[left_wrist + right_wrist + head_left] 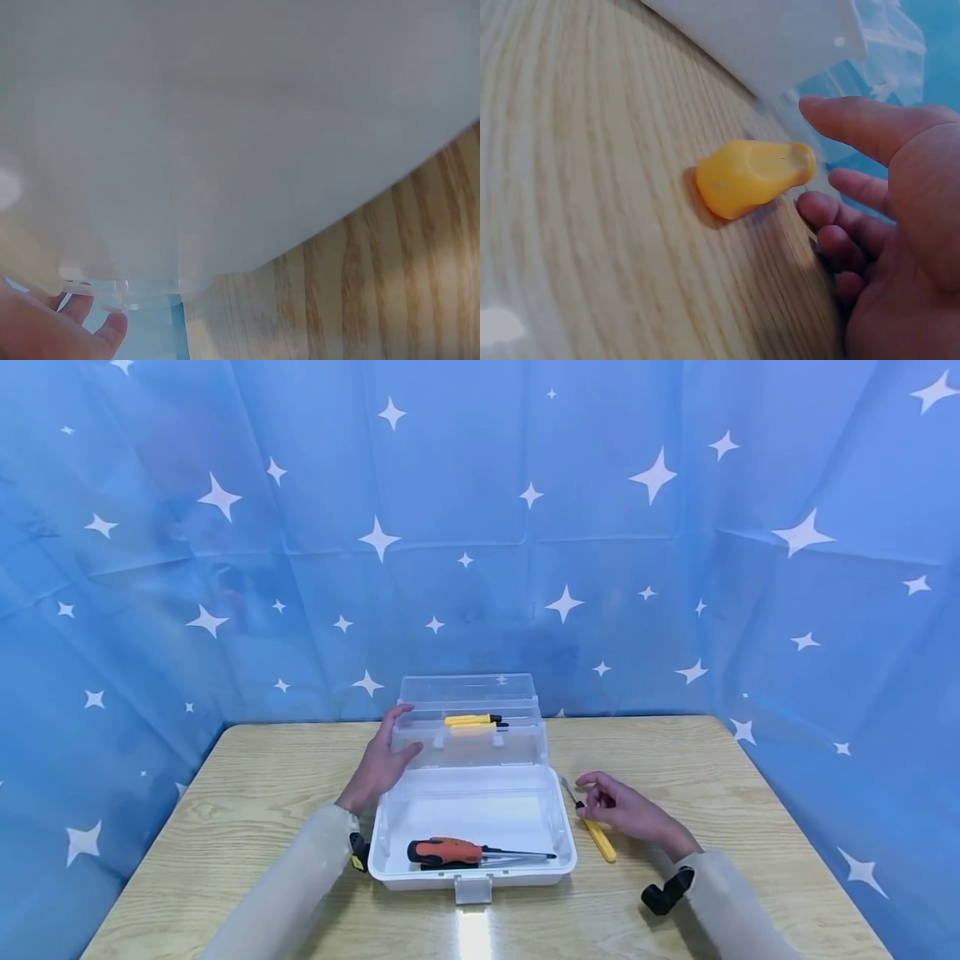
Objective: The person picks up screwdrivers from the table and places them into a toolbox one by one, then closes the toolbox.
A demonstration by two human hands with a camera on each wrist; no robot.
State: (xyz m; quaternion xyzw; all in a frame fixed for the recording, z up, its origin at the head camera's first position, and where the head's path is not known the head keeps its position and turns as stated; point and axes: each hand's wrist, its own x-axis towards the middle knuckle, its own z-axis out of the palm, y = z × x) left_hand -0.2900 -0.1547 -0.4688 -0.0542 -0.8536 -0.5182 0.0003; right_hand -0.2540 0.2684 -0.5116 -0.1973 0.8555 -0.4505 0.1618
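A white toolbox (pixel 380 847) with a clear lid (pixel 495 752) stands raised at its back. My left hand (pixel 378 768) holds the lid's left edge between thumb and fingers; the left wrist view shows these fingertips (pixel 114 328) at the clear plastic. My right hand (pixel 618 806) hovers over a screwdriver with a yellow handle (pixel 600 841), which lies on the table to the right of the box. In the right wrist view the thumb and loosely bent fingers stay apart from the yellow handle (pixel 754 176). An orange-and-black screwdriver (pixel 450 852) lies inside the box at the front, partly covering another tool.
Two yellow-handled tools (pixel 471 721) show at the lid's clear compartments. A latch (pixel 473 890) hangs at the box's front. The wooden table (pixel 277 793) ends at a blue curtain with white stars (pixel 480 527). Black wrist cameras (pixel 663 897) sit on both sleeves.
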